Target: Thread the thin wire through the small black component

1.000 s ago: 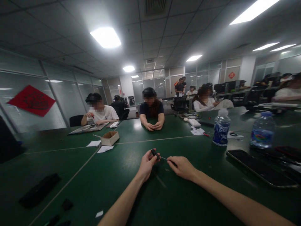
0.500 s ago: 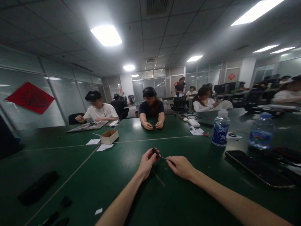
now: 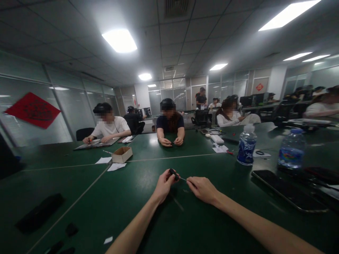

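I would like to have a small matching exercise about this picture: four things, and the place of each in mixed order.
Things:
1. small black part
2. phone
3. thin tool
4. open box

Places:
a. beside white papers
b. in the right hand
c. in the left hand
d. near the bottles

Pairs: 1-c, 2-d, 3-b, 4-a

L hand [image 3: 163, 187] & R hand [image 3: 202, 188] bare. Behind ea. hand, L forearm [image 3: 141, 219] & R forearm [image 3: 245, 217] bare too, slim, narrowing twd hand.
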Tool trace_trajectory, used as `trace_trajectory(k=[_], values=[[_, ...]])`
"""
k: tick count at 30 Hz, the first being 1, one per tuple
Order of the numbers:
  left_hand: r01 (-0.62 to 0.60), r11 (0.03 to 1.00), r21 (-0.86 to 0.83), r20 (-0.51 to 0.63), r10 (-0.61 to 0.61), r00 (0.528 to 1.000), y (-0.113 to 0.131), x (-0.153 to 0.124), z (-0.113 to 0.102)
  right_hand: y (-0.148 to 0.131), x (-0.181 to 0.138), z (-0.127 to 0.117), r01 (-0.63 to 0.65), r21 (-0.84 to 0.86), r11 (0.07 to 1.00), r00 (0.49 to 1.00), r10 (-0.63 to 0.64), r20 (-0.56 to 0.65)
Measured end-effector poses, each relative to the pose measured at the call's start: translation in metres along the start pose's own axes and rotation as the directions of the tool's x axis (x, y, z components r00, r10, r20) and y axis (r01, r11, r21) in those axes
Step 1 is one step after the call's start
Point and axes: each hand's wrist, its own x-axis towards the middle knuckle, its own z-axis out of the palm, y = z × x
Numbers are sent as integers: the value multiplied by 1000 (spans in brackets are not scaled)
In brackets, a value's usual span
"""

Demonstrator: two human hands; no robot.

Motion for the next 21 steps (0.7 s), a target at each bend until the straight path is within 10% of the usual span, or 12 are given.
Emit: trace_trajectory(k=[4, 21], values=[[39, 997, 73, 157, -51, 986, 2, 0, 4, 4, 3, 2, -143, 121, 982, 977, 159, -142], [28, 996, -86, -34, -31, 999, -10, 4, -5, -4, 1, -2, 15, -58, 998, 999, -13, 37]])
